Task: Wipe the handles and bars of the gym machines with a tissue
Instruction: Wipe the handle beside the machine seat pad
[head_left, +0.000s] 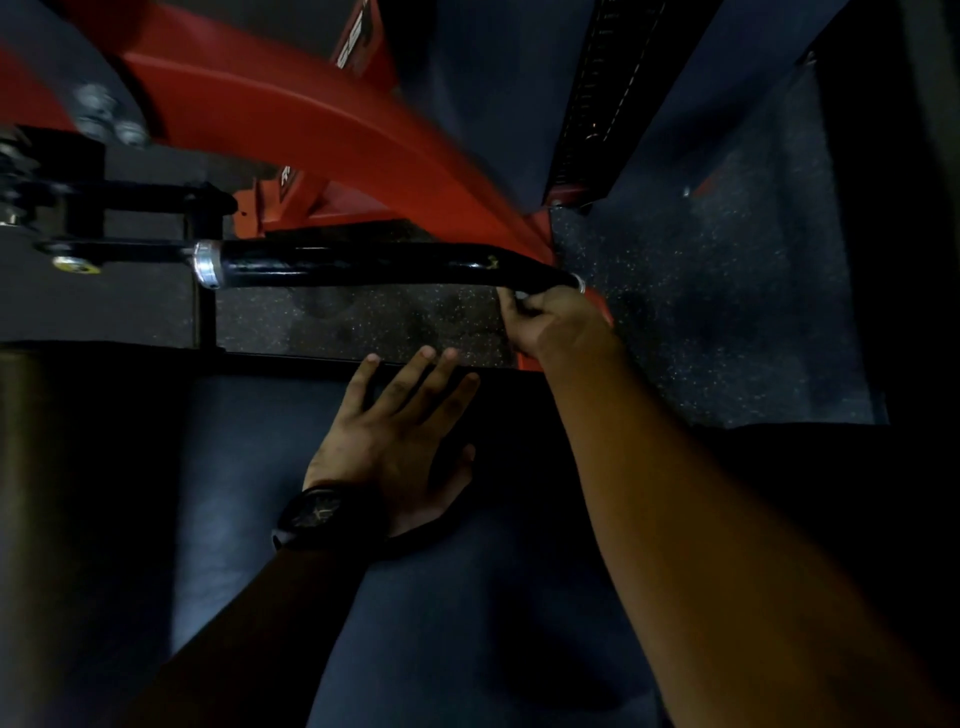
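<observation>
- Head view: the right hand curls round the right end of the black handle, which runs level beneath the red frame arm.
- A pale scrap at its fingertips may be the tissue; I cannot tell for sure.
- The left hand lies flat, fingers spread, on the padded bench, holding nothing.
- I judge this handle's wipe is in hand; next I'd want a firm slide along it toward the silver collar.

Single head-worn view, steeply downward, close above the black bar (dim, probably motion-blurred).
</observation>
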